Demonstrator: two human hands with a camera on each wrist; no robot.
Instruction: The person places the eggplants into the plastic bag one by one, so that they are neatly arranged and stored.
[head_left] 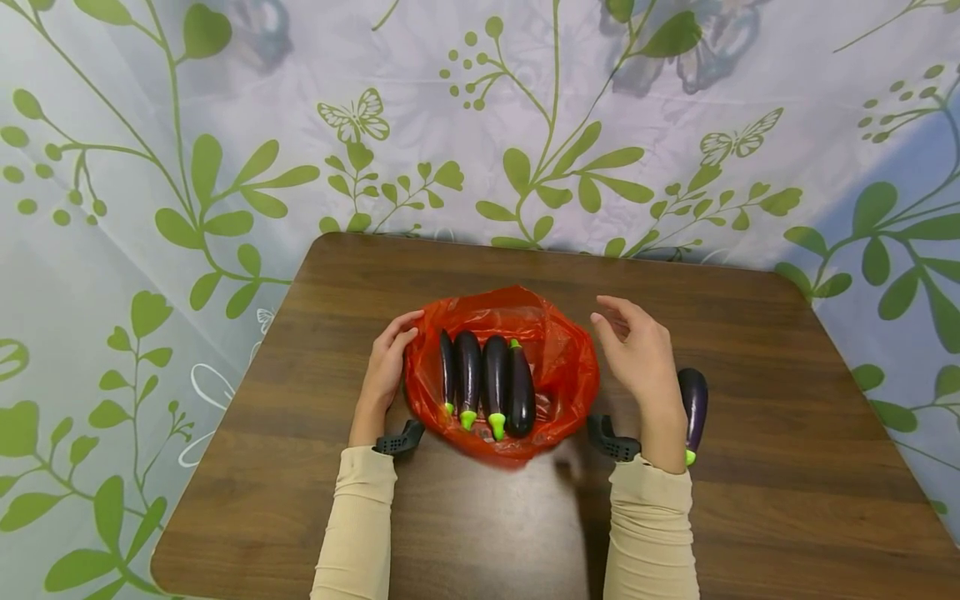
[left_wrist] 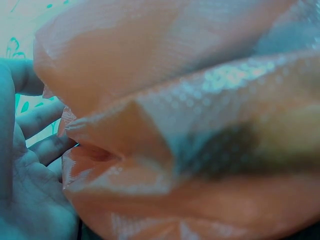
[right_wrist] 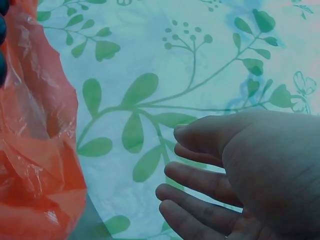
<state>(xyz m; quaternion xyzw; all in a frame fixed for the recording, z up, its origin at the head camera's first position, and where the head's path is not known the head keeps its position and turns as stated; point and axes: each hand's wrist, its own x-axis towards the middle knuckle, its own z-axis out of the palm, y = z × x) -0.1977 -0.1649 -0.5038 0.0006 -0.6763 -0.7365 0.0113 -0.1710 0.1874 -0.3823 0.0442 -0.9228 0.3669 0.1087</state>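
Observation:
A red plastic bag (head_left: 573, 367) sits wide-mouthed on the table, with several dark purple eggplants (head_left: 495, 379) side by side inside it, most with their green stem ends toward the person. At the bag's left rim, my left hand (head_left: 385, 367) touches the plastic with loosely extended fingers (left_wrist: 42, 117). My right hand (head_left: 641, 350) is raised just right of the bag, apart from it, fingers relaxed and nothing in them. Beside the right wrist, one more eggplant (head_left: 694, 408) lies on the table, partly hidden by the forearm. The left wrist view is mostly filled by the bag's side (left_wrist: 150, 200).
The brown wooden table (head_left: 787, 467) extends to both sides of the bag. Behind it hangs a pale curtain (head_left: 420, 50) with green leaves and butterflies. Black wrist mounts (head_left: 613, 440) sit on the inner side of both wrists, close to the bag.

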